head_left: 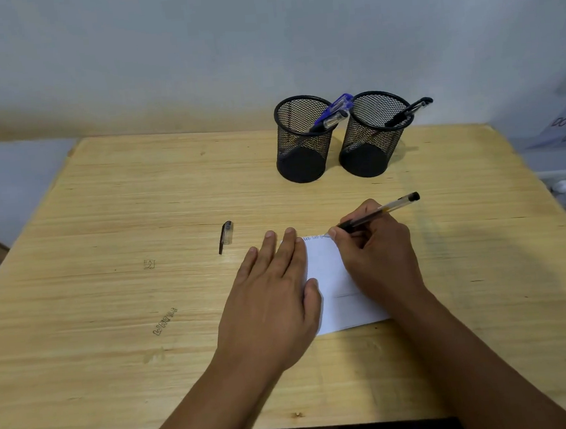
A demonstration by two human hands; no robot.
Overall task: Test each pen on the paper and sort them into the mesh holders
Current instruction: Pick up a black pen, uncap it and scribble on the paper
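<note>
Two hands work over a small white paper (335, 278) on the wooden table (103, 213). I see my left hand (274, 290) lying flat with straight fingers on the sheet's left edge, probably to pin it against sliding. My right hand (377, 254) grips a black pen (379, 211), tip touching the paper's top edge beside small scribbles. Its cap (226, 235) lies apart to the left, off so the tip can write. Beyond stand two mesh holders: the left holder (302, 140) has blue pens (332, 114), the right holder (372, 138) a black one (409, 109).
</note>
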